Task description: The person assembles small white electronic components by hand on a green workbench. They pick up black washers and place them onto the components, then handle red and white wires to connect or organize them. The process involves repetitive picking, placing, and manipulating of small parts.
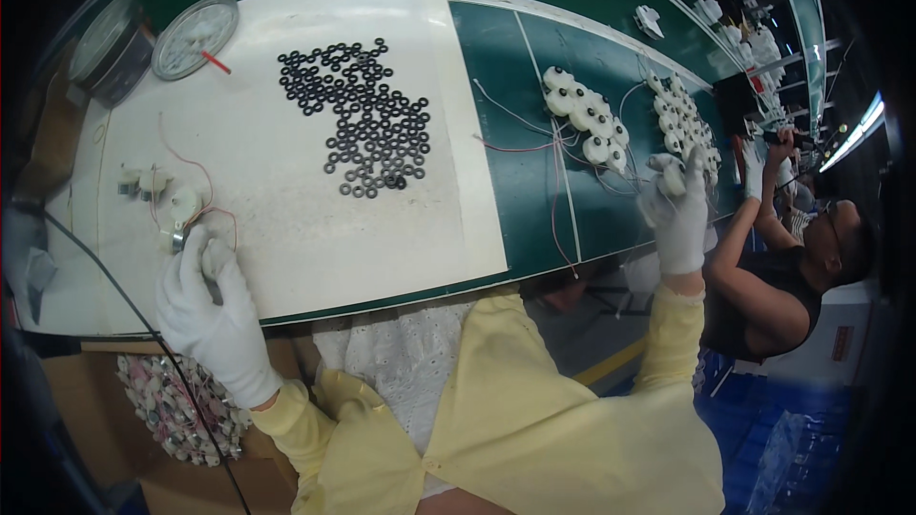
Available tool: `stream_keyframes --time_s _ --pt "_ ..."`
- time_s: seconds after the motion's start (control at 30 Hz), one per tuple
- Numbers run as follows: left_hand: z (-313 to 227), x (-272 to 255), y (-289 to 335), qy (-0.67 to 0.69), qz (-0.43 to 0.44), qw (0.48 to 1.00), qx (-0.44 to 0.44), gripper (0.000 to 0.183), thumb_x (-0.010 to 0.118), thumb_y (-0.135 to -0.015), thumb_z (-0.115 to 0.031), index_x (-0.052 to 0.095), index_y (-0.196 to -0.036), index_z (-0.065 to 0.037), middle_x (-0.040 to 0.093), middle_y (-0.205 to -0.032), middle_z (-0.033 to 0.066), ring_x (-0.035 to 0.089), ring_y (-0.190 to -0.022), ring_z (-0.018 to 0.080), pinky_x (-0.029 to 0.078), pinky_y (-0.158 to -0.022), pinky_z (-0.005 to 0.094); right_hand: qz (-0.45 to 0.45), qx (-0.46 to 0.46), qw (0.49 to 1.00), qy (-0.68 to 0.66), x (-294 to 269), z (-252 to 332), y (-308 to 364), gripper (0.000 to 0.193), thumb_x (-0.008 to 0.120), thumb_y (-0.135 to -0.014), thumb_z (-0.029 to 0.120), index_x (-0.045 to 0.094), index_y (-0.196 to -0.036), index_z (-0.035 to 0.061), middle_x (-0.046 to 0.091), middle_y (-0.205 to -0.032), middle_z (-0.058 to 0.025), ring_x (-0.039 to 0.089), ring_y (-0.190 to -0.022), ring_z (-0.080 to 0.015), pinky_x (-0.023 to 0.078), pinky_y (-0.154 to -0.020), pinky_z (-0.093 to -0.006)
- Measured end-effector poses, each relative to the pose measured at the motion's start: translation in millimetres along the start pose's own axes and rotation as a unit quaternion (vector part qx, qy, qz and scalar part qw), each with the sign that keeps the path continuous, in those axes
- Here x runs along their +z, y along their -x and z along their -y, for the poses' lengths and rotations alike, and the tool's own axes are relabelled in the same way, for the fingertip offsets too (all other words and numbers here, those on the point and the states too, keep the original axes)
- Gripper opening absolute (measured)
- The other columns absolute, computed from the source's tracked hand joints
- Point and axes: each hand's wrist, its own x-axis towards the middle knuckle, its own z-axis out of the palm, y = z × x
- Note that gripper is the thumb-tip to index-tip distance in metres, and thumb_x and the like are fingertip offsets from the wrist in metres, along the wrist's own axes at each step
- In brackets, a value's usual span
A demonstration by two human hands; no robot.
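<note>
My left hand (212, 305), in a white glove, is at the left of the white board. Its fingers close on a small motor (179, 236) with a silver side and thin pink wires. Two more small white motors (143, 181) lie just beyond it. My right hand (679, 224), also gloved, reaches over the green surface at the right. Between its fingers is a round white motor (674, 177), partly covered by the glove. Beside it are a cluster of white motors with black centres (584, 114) and a second cluster (676, 114). Many black rubber rings (372, 114) are spread mid-board.
A clear round tub (113, 50) and a lid (196, 36) with a red stick stand at the back left. A cardboard box of wired motors (186, 410) sits below the table edge. A black cable (105, 277) crosses the left. A co-worker (773, 286) works at the right.
</note>
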Motion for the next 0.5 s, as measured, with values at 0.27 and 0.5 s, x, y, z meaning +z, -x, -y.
stream_keyframes --time_s 0.27,0.5 --pt "-2 -1 -1 0.015 -0.016 1.0 -0.004 0.025 0.076 -0.092 -0.02 0.077 -0.116 -0.012 0.069 -0.098 0.0097 0.064 -0.091 0.0312 0.052 -0.081 0.0437 -0.147 -0.073 0.962 0.217 -15 -26 -44 0.046 0.07 -0.101 0.045 0.068 -0.112 0.0003 0.067 -0.086 -0.0018 0.057 -0.07 -0.0051 0.043 -0.06 -0.0225" --pt "-4 4 -1 -0.021 -0.037 0.999 0.027 0.023 0.076 -0.091 -0.016 0.078 -0.113 -0.012 0.07 -0.1 0.0088 0.065 -0.093 0.0307 0.053 -0.083 0.0449 -0.142 -0.221 0.812 0.521 -32 -44 -62 0.041 0.05 -0.111 0.039 0.07 -0.123 0.0046 0.074 -0.097 -0.0223 0.072 -0.088 -0.0384 0.055 -0.076 -0.043"
